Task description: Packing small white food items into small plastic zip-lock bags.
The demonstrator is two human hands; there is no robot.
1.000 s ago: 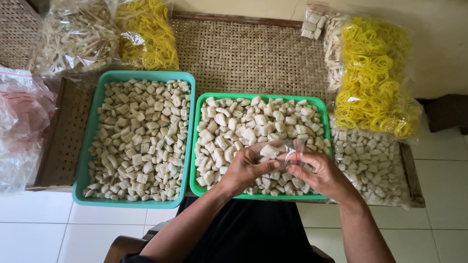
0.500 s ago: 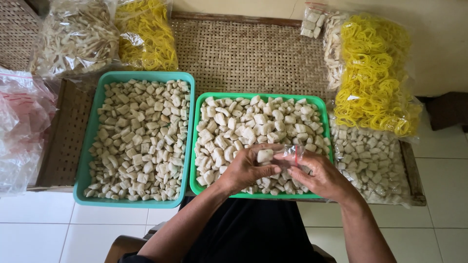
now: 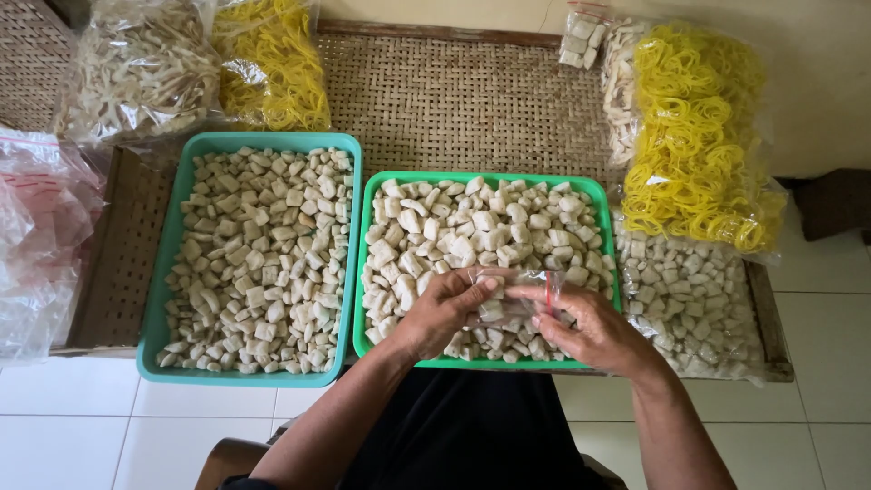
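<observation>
Both hands meet over the near half of the green tray (image 3: 366, 272): my left hand (image 3: 445, 313) has its fingers closed on one side of a small clear plastic bag (image 3: 513, 304), and my right hand (image 3: 590, 331) pinches the other side, where a thin red strip runs along the bag's mouth. A few pale cracker pieces (image 3: 493, 311) sit inside the bag, between my fingertips. Under my hands the green tray is filled with the same pale, blocky cracker pieces, and it lies at the near edge of the woven bench (image 3: 454, 100). Just beside it on the left, touching along the rim, is a teal tray (image 3: 154, 308) heaped with more of them. At the right end of the bench lies a large clear bag of cracker pieces (image 3: 694, 304), and above it a bag of yellow rubber bands (image 3: 699, 136). At the far left corner sit a bag of pale strips (image 3: 136, 68) and another bag of yellow bands (image 3: 272, 63). Crumpled clear plastic bags (image 3: 41, 236) hang over the left end.
</observation>
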